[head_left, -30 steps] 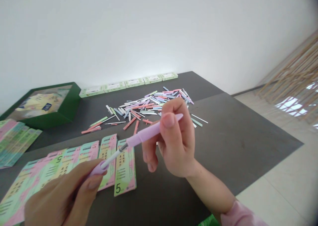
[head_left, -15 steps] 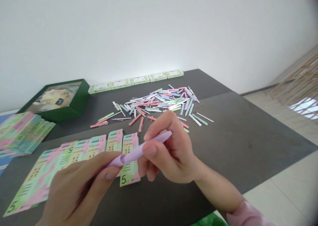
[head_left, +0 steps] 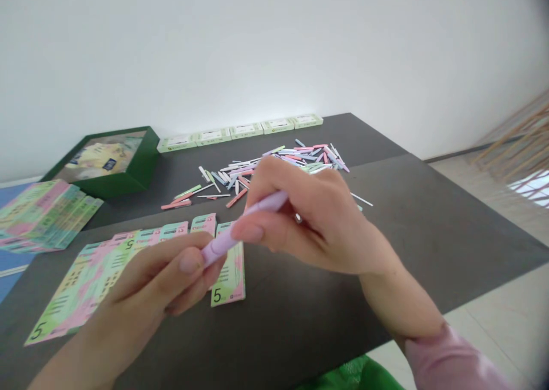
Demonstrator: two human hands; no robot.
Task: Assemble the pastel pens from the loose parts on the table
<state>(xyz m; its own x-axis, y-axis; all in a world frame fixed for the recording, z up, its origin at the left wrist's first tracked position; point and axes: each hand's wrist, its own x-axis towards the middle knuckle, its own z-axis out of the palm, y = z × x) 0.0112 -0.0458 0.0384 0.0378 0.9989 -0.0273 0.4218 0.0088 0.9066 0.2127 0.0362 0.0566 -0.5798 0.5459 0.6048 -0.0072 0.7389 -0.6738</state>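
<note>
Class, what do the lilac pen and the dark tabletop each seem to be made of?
The lilac pen looks like smooth plastic: even colour, soft sheen. The dark tabletop seems matt laminate or painted board, flat and low-shine; hard to tell which.

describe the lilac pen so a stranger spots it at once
On the dark table, find the card strip marked 5. Above it, the left hand and right hand hold a lilac pen. Unlike the loose pastel pieces piled beyond, it is held up.
</note>
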